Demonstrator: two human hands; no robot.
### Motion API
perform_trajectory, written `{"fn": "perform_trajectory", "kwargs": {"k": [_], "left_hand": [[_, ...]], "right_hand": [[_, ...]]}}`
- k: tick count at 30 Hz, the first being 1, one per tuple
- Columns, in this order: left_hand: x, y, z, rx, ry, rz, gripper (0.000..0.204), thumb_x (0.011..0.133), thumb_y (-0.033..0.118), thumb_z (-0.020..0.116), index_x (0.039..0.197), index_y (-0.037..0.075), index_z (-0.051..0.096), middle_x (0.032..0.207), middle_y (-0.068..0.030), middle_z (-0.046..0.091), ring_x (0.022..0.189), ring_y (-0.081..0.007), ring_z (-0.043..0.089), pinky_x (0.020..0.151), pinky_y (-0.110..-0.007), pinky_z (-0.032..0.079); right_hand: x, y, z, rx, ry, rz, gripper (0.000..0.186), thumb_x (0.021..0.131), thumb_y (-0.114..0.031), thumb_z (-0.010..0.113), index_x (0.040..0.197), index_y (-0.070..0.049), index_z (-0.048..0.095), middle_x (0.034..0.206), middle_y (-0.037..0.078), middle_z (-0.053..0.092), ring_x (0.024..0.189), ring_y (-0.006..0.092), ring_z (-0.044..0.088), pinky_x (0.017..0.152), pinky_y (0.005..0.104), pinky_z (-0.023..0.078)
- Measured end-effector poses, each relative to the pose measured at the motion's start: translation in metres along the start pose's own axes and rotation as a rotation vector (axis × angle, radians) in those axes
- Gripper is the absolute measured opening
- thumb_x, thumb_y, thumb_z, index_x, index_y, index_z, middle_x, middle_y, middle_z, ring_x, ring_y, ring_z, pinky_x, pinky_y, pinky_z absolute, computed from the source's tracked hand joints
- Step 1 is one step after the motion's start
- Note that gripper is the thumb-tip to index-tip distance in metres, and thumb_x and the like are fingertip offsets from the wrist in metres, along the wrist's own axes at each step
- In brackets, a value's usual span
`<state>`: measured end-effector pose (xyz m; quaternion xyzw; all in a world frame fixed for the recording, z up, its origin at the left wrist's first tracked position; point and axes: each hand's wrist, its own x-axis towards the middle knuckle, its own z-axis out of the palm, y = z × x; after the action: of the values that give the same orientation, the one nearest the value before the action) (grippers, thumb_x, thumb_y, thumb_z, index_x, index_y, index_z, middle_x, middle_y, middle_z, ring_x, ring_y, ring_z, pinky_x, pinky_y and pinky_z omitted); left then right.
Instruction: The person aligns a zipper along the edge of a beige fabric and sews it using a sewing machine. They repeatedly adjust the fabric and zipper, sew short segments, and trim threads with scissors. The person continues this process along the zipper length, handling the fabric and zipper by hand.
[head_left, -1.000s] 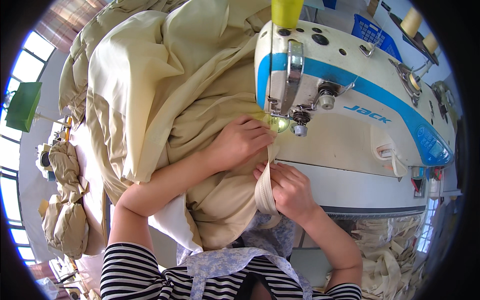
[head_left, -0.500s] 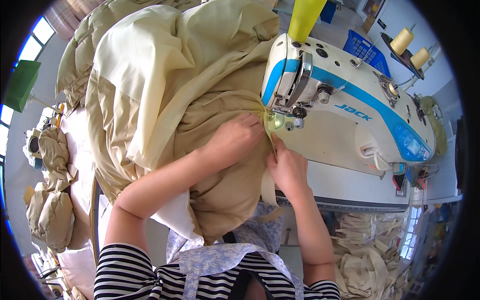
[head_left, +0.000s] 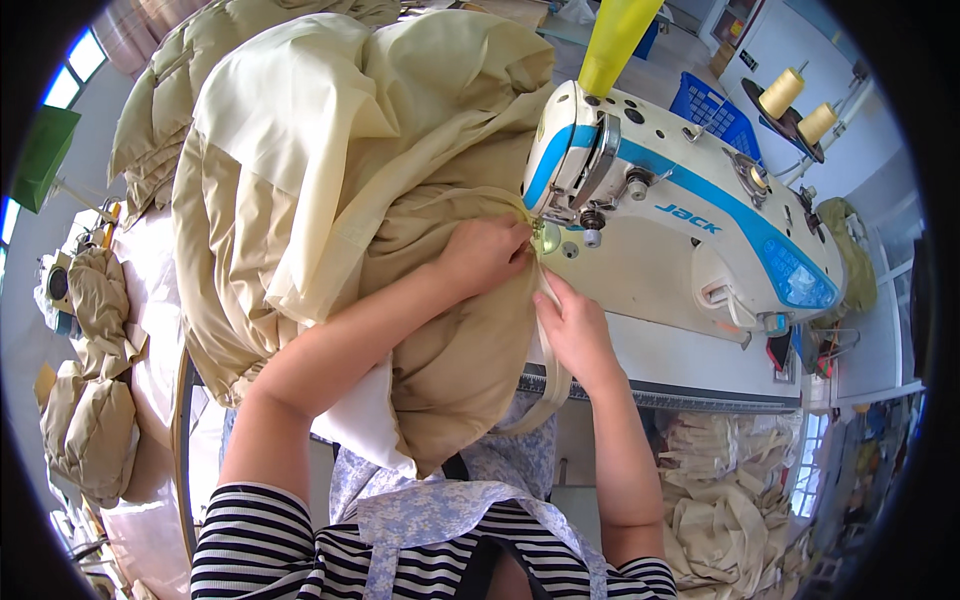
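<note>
Left fingers curl on heaped fabric, grip unclear; right fingers pinch tape beside the sewing machine.

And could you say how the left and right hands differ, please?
The left hand is curled over the beige garment; the right hand holds the pale strip, index finger extended. The left hand is closer to the needle end of the sewing machine; the right hand is nearer the front edge of the table. Both are bare.

Fingers on beige fabric, sewing machine
</note>
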<state>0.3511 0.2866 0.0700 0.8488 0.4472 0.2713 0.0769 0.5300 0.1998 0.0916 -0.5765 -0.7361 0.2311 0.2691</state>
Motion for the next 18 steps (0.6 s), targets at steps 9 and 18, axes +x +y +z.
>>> {"fn": "perform_trajectory", "kwargs": {"k": [9,18], "left_hand": [[0.001,0.004,0.008,0.109,-0.021,-0.009,0.014,0.078,0.016,0.063,0.085,0.005,0.067,0.08,-0.017,0.068,0.075,-0.0349,0.068,0.064,-0.048,0.053],[0.021,-0.005,0.025,0.199,0.137,-0.044,0.015,0.081,0.019,0.063,0.08,0.004,0.067,0.078,-0.0171,0.066,0.07,-0.0355,0.066,0.059,-0.05,0.051]], "right_hand": [[-0.014,-0.005,0.033,-0.497,-0.087,-0.108,0.063,0.085,-0.01,0.059,0.145,0.005,0.045,0.053,0.013,0.062,0.047,0.0293,0.064,0.048,0.0415,0.051],[-0.015,-0.002,0.034,-0.512,-0.083,-0.111,0.058,0.089,-0.013,0.059,0.144,0.005,0.048,0.052,0.013,0.061,0.045,0.0296,0.063,0.048,0.042,0.052]]}}
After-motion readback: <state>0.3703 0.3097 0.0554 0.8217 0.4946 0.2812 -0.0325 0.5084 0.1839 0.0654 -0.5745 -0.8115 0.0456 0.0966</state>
